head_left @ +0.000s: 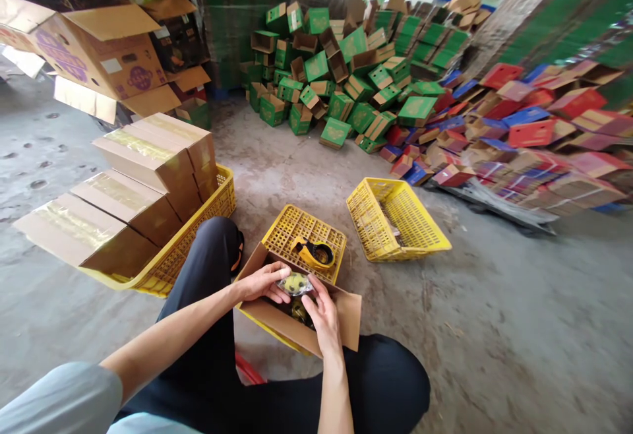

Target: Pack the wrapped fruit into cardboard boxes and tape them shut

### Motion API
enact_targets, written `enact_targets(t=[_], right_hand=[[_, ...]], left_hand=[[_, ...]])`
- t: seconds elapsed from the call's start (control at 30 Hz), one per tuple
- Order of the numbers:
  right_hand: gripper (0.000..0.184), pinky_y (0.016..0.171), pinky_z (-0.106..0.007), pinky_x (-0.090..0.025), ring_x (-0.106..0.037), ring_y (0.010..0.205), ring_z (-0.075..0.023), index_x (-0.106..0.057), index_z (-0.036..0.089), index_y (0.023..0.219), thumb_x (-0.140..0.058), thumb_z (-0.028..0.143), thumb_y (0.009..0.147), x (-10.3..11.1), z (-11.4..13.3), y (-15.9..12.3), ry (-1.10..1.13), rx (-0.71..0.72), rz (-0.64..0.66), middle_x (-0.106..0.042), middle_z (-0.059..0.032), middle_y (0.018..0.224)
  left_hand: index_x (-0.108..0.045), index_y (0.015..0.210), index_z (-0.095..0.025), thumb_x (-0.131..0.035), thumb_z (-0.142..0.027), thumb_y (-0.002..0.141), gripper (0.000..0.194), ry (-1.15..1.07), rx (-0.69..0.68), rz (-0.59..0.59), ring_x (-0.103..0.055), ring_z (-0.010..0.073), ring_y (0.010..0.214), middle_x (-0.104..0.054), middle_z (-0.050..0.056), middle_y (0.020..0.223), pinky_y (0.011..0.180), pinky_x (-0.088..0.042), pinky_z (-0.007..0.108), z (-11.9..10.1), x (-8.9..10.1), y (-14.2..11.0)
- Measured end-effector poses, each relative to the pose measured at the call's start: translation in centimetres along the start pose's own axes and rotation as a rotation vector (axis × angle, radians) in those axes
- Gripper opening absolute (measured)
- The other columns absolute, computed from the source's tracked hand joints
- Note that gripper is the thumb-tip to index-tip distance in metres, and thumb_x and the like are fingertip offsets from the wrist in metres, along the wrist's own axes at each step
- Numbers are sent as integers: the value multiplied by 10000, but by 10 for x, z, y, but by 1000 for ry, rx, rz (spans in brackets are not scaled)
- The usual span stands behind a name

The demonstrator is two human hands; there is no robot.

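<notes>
Between my two hands is a small clear-wrapped packet point(295, 283), yellow-green with dark spots; its exact kind I cannot make out. My left hand point(264, 284) grips its left end, thumb on top and fingers below. At the right end, the fingers and thumb of my right hand point(322, 309) hold it too. Directly beneath is an open cardboard box point(350, 315) between my legs, with similar wrapped yellow-green items point(299, 311) inside, partly hidden by my hands. An orange tape dispenser point(302, 247) lies just beyond, on an upturned yellow crate point(283, 224).
To the left, a yellow crate point(226, 191) holds several taped cardboard boxes point(121, 196). Another yellow crate point(418, 216) stands tilted at the right. Heaps of green boxes point(341, 107) and red and blue boxes point(531, 134) lie beyond. Larger cartons point(119, 58) are stacked at the far left.
</notes>
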State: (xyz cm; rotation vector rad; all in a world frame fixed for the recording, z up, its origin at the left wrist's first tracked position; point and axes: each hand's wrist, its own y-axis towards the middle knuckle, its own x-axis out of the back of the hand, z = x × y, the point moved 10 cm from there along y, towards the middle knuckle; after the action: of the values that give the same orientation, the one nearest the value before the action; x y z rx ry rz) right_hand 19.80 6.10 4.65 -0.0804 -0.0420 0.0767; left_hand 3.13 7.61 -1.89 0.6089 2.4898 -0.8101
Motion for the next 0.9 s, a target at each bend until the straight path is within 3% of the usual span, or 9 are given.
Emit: enact_targets(t=[0.1,0.23,0.3,0.43,0.57,0.73,0.9], right_hand=[[431,1036,-440,-582,-666,1271,-331,-806,244,1149,-811,535,832,7,-1,2,-33,1,-58,-745,-103,1324],[462,906,-398,-616,-758,982,-307,-834,204,993,-776,629,823,18,-9,1,-91,-66,-124,-820,-87,1009],[488,856,-377,-615,-759,908,-295,-837,193,959,-773,654,810,21,-10,0,-141,-78,-146,-816,-86,949],[559,746,-370,-618,-753,750,-280,-837,177,946,-776,705,770,27,-17,-3,-151,-141,-213,-806,-86,834],[558,789,-392,-633,-772,813,-302,-833,181,958,-812,694,739,22,-17,-3,-75,-166,-213,-825,-104,904],[575,1023,-439,-582,-736,1139,-322,-805,217,1173,-839,617,761,16,-5,-1,11,-95,-198,-794,-114,1222],[517,973,-450,-599,-755,1064,-342,-849,205,997,-860,637,713,21,-15,-3,29,-175,-241,-827,-119,1093]], left_hand=[[-600,1225,-158,-684,-829,790,804,14,74,27,-783,251,779,-772,142,922,657,-582,282,11,-2,3],[-656,1262,-152,-568,-916,787,904,-35,57,116,-740,281,1009,-746,181,1159,807,-595,355,10,-10,4],[-645,1339,-168,-625,-866,803,881,-45,3,169,-704,295,1098,-710,187,1255,842,-587,374,3,-16,0],[-619,1439,-210,-876,-573,777,798,27,-124,178,-673,285,1153,-669,178,1346,841,-579,336,-13,-21,-6],[-644,1435,-180,-874,-530,792,768,95,-157,79,-709,244,1021,-714,166,1273,784,-574,297,-17,-14,-5],[-704,1372,-131,-858,-557,795,733,196,-190,36,-709,190,861,-775,138,1125,757,-525,265,-17,-6,-3],[-756,1303,-139,-768,-651,843,688,293,-187,15,-672,162,766,-795,112,1026,677,-495,238,-18,-7,-6]])
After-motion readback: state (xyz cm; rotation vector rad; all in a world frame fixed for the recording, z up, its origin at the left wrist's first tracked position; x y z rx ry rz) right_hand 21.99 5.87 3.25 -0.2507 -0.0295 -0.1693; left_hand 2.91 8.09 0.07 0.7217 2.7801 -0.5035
